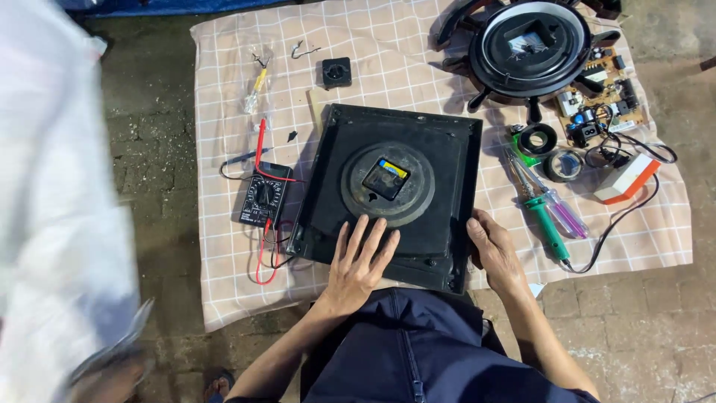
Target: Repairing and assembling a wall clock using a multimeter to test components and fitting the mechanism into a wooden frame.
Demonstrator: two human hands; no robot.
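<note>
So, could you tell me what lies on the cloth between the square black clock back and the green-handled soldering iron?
In the head view, only bare checked cloth lies between the square clock back and the soldering iron; the right hand grips the clock's near corner.

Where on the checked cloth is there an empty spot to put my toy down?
The checked cloth is bare at its near-left corner, below the black multimeter and its red leads. Another bare strip lies along the far edge, between the small black square part and the round black wheel-shaped clock. The right side is crowded with tools.
</note>
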